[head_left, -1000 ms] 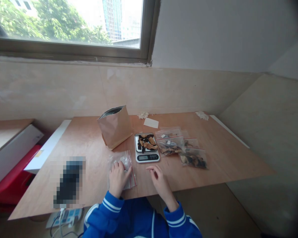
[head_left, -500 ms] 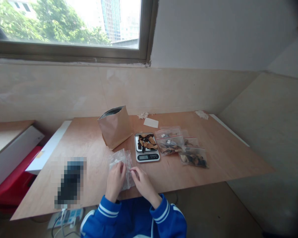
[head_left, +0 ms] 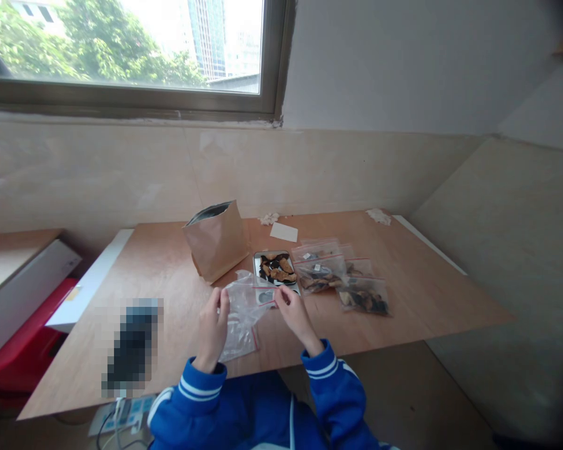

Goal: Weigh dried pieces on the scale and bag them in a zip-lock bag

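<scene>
Clear plastic zip bag [head_left: 242, 322] with red-lined closure strips is held up between the person's two hands, near the middle of the desk [head_left: 169, 281] and close to its near edge. Its lower end droops toward the desktop, and its far side overlaps the front of a digital kitchen scale [head_left: 274, 265], whose display shows only dimly through the film.

The left hand [head_left: 211, 329] is at the bag's left side, its fingers [head_left: 220, 301] closed on the plastic. The right hand [head_left: 295, 317] is at the right side, its fingers [head_left: 281, 295] pinching the edge by a red strip. The bag looks empty, and both blue sleeves [head_left: 328, 375] with white stripes enter from the near side.

Dark and tan dried slices [head_left: 276, 269] lie on the scale's metal tray. To the right sit three filled zip bags [head_left: 363, 295] of similar pieces, slightly overlapping one another. Left of the scale, a kraft paper pouch [head_left: 216, 242] stands with its foil-lined mouth open. Beyond the scale lie a white card [head_left: 284, 232] and a scrap of tissue [head_left: 268, 219], with another tissue scrap [head_left: 379, 216] at the far right corner. A pixelated dark object [head_left: 132, 347] lies on the desk left of the hands, too blurred to identify.
</scene>
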